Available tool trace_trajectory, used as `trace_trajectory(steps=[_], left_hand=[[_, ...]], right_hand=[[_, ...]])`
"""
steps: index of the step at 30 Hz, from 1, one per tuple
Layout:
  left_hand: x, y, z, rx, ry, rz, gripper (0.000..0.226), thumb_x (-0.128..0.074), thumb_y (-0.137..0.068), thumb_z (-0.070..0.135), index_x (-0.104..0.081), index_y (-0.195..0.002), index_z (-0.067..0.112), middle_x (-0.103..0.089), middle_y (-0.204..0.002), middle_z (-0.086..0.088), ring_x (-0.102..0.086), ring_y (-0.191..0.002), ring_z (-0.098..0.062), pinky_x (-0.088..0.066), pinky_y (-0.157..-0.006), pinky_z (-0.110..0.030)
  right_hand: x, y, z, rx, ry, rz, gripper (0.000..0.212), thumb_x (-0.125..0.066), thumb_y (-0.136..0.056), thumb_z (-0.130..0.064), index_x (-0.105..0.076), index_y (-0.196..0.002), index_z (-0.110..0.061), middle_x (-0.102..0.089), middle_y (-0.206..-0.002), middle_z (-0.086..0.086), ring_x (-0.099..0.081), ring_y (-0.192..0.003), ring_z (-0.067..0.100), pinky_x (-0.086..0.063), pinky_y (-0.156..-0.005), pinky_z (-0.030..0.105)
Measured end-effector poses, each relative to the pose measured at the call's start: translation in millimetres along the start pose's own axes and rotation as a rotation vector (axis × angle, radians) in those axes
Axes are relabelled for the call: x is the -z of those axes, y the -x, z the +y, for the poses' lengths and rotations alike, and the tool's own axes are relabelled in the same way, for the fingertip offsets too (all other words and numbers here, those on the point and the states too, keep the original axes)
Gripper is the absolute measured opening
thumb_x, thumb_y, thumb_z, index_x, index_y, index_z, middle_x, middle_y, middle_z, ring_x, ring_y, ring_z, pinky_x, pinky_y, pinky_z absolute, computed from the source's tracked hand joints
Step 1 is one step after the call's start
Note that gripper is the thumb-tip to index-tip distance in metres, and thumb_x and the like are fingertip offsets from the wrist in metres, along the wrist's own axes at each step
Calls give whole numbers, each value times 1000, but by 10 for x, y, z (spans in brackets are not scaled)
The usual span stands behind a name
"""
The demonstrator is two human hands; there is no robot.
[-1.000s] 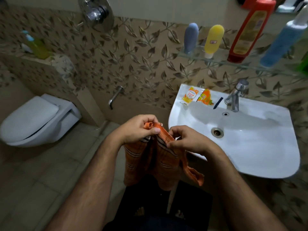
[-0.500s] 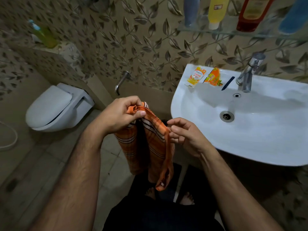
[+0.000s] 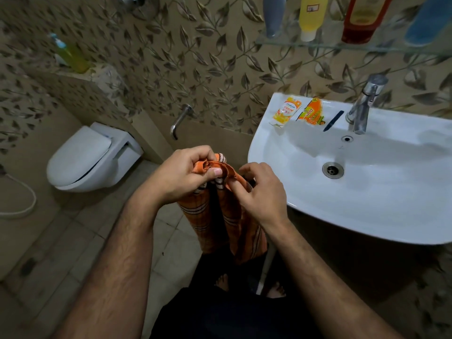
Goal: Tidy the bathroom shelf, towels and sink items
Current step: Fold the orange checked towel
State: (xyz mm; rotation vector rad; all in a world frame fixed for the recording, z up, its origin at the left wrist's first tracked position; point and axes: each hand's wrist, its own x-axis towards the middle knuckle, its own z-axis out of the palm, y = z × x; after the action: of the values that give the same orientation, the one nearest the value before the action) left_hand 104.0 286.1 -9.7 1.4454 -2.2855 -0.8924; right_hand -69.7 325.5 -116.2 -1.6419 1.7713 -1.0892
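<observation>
Towel step was mid-way, by the look of it. The orange striped towel (image 3: 227,216) hung bunched in front of the person, just left of the sink (image 3: 367,192) and below its rim level, not yet folded flat or hung up. Left hand (image 3: 181,177) gripped the gathered top edge, thumb curled over the fabric. Right hand (image 3: 261,189) was at the same top edge just beside it, fingers curled down into the cloth; looked like a pinch on one layer, though the fingertips were partly hidden, so that's a judgement.

Sink items were not sorted, as far as visible: a yellow-white sachet (image 3: 285,113) and an orange sachet (image 3: 311,112) lay on the sink's back ledge, left of the tap (image 3: 362,108), w/ a small dark blue stick-like item (image 3: 333,121) between the sachets and the tap. Basin itself held nothing but the drain.

Glass shelf (image 3: 318,44) above the sink carried four bottles cap-down in a row: grey (image 3: 274,15), yellow (image 3: 311,15), red (image 3: 362,18), blue (image 3: 425,23). Tops were cut off by the frame, so couldn't tell if that part was finished; they looked lined up.

Est. progress: early-to-mid. Left to do: finish folding/hanging the towel, then clear the ledge.
</observation>
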Motion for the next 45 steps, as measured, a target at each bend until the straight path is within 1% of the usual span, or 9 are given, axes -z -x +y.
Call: trace_trajectory(steps=[3,8,16,19,23,29,33,40,45], left_hand=[[4,20,20,0,-2,5,14,-68,-89,32,-59,-80,27,-64,-79,4,-60,-76,-15,-48,-66,-33],[71,63,33,29,-6,43,11,-67,-89,32,-60,-82,26,-66,-84,3,-62,-81,-15,-50,-71,-36],[95,92,83,99,42,169,14,-68,-89,28,-61,-78,23,-64,-75,10,-59,-71,0,-45,-68,-25],[115,95,138,95,78,162,13,-68,-88,29,-62,-80,21,-67,-79,5,-63,-77,-8,-49,-73,-30],[123,97,218,93,39,176,12,-68,-89,27,-64,-82,19,-68,-79,6,-63,-75,-4,-46,-69,-23],[125,102,295,108,29,152,13,-67,-88,30,-63,-82,20,-67,-81,5,-62,-76,-3,-44,-68,-23],[130,97,337,104,6,169,12,-67,-89,29,-63,-83,18,-65,-79,10,-59,-74,3,-42,-66,-20],[269,127,17,205,-8,239,11,-67,-89,28,-64,-84,19,-68,-87,2,-63,-83,-10,-49,-70,-33],[303,146,-191,249,23,276,13,-69,-87,28,-63,-81,18,-69,-83,-6,-63,-78,-18,-52,-77,-41]], right_hand=[[44,-42,1,16,58,85,18,-61,-80,-31,-67,-95,-23,-59,-92,-6,-53,-78,11,-39,-62,26],[134,-128,189,-137,127,-86,12,-61,-78,-18,-67,-84,-27,-63,-85,-8,-59,-80,17,-44,-66,29],[166,32,410,-75,-358,-113,29,-52,-81,1,-53,-83,-27,-62,-71,-6,-56,-65,14,-45,-63,32],[126,80,403,-9,-371,-84,29,-46,-74,1,-54,-78,-27,-62,-72,-5,-57,-67,16,-45,-61,31],[84,105,389,71,-247,-32,36,-52,-73,0,-76,-92,-19,-71,-94,-7,-64,-89,9,-54,-85,29],[103,142,310,119,-176,-70,29,-70,-82,-43,-77,-97,-19,-74,-93,-8,-66,-85,5,-53,-76,22],[29,130,284,139,-75,-1,11,-70,-83,-20,-76,-92,-19,-74,-88,-5,-67,-80,12,-56,-74,32],[311,12,286,-102,-291,23,21,-67,-81,-13,-57,-87,-31,-71,-71,-11,-66,-71,4,-50,-68,26],[420,-73,194,-112,-190,-172,10,-64,-86,-18,-73,-86,-23,-72,-74,-9,-67,-76,9,-55,-75,34]])
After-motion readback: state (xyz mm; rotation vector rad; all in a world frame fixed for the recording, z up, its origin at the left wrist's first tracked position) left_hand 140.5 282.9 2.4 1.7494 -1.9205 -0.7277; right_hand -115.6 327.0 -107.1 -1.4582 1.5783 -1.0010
